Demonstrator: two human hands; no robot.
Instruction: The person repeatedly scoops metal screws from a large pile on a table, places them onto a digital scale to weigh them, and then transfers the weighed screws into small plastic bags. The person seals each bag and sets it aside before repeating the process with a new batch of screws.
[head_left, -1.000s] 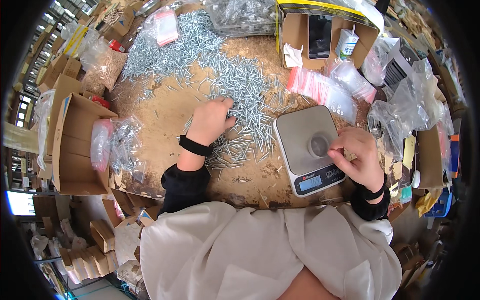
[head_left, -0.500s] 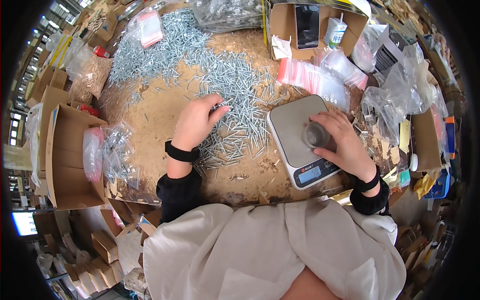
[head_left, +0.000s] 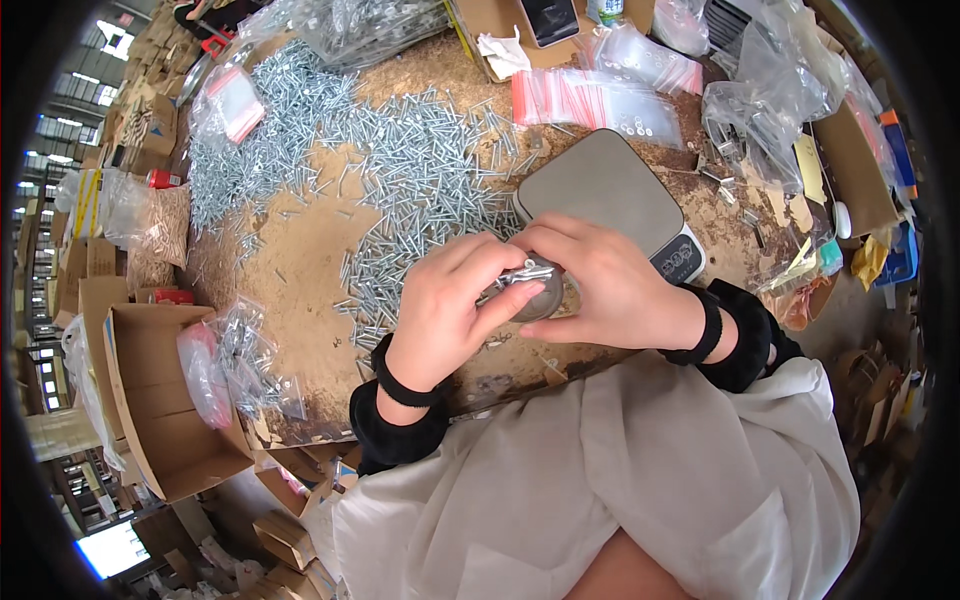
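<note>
My right hand is closed round a small grey round cup, held near the table's front edge. Against the cup's mouth, my left hand pinches several silver screws; some of them lie over the rim. How deep they reach inside is hidden by the fingers. Just beyond both hands, a wide heap of loose screws covers the table. A digital scale with a bare grey plate sits beyond my right hand, its display hidden behind that hand.
Zip bags with red edges lie beyond the scale. An open cardboard box stands at the left beside filled plastic bags. Crumpled clear plastic fills the far right, and a phone leans in a box at the back.
My right hand has lifted the cup off the scale and brought it left and nearer. My left hand has come from the screw heap to the cup, now with screws. The view has shifted.
</note>
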